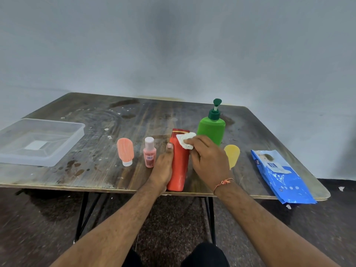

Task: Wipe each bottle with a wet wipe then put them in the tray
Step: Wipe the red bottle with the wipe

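A tall red bottle (179, 166) stands at the table's front edge. My left hand (163, 166) grips its left side, thumb up along the bottle. My right hand (208, 160) pinches a crumpled white wet wipe (187, 140) and presses it against the bottle's upper right. A clear plastic tray (63, 151) sits at the far left with no bottle in it. A peach tube (125, 150) and a small pink bottle (149, 153) stand left of my hands. A green pump bottle (212, 128) and a yellow tube (233, 154) stand to the right.
A blue wet wipe pack (281, 178) lies at the table's right front, overhanging the edge. The worn wooden table (96, 120) has stains and white specks. A grey wall rises behind it. Dark floor and black table legs show below.
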A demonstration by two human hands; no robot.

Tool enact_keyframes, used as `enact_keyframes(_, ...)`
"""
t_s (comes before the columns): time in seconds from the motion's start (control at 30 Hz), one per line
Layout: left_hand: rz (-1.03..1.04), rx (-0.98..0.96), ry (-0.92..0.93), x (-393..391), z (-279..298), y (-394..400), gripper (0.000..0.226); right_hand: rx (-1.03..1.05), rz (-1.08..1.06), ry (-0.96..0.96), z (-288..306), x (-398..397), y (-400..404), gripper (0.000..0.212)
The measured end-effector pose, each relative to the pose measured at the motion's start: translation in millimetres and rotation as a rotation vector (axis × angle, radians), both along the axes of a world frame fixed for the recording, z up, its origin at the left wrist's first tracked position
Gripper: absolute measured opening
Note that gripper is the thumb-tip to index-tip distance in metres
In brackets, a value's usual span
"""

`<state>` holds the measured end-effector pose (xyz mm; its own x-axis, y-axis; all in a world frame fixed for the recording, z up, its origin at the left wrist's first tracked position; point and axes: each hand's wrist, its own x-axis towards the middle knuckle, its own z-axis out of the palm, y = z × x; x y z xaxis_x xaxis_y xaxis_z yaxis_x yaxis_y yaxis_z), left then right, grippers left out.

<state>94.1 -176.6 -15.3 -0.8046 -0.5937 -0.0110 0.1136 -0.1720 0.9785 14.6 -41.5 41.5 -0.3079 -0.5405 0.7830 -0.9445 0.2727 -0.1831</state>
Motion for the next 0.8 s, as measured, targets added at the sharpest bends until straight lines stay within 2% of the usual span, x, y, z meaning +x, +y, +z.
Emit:
enact_keyframes(0.1, 0.014, 0.067, 0.049, 3, 6, 2, 0.081, 0.041, 0.051, -0.042, -22, 10, 10, 0.022)
enact_keyframes(0.17, 0.001, 0.135, 0.049, 4, 7, 1, 0.082, 0.084, 0.077, -0.034, -38, 21, 19, 0.024)
enact_keyframes(0.3, -0.002, 0.118, -0.002, 5, 6, -1, 0.092, 0.155, 0.115, 0.008, -54, 29, 32, 0.025)
enact_keyframes(0.63, 0.010, 0.082, 0.048, 3, 8, 4, 0.058, 0.044, 0.029, -0.053, -11, 5, 4, 0.024)
enact_keyframes(0.8, 0.035, 0.093, 0.014, 1, 4, -1, 0.073, 0.067, 0.103, -0.109, -39, 18, 17, 0.025)
